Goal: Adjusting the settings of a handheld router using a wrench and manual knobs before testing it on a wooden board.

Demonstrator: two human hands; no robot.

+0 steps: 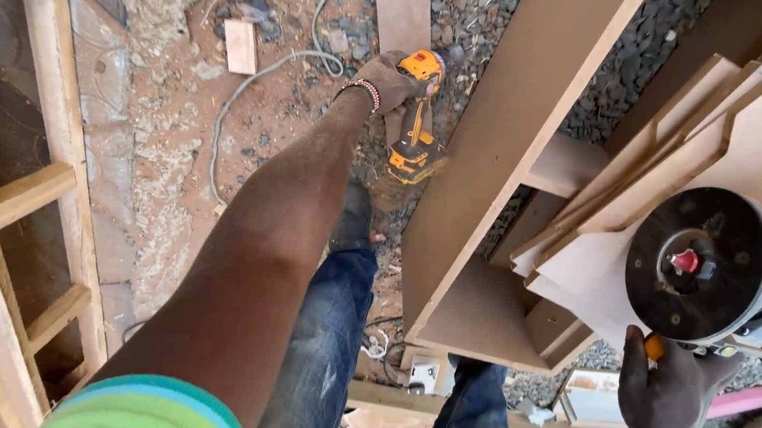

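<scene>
Left hand (pixel 383 81): reaching far down at full arm's length, grip wrapped tight around the handle of a yellow cordless drill (pixel 417 120); beaded bracelet (pixel 364 91) on the wrist.
Drill: held low, just above the ground, battery end toward the camera, right beside the near edge of a long brown board (pixel 512 133); contact between drill and board impossible to tell.
Right hand (pixel 669 389): low right in the head view, grip closed around a small orange handle (pixel 653 347) at the bottom of a router (pixel 741 270).
Router: lying on its side, round black base plate with a red centre facing the camera, grey and yellow body behind it, resting against the stacked cut panels (pixel 665 174).
Board: part of a shelf-like wooden frame, slanting from top centre down toward the legs, with a cross shelf (pixel 562 165) joining it to the right.
Legs: blue jeans (pixel 320 364) straight below the camera, one dark shoe (pixel 353 215) just under the drill.
Ground: reddish dirt and dark gravel (pixel 246 116), a pale cable (pixel 266 79) looping across it, a small wood offcut (pixel 241 45) near the cable.
Left edge: pale timber frame with rungs (pixel 26 194), well apart from both hands.
</scene>
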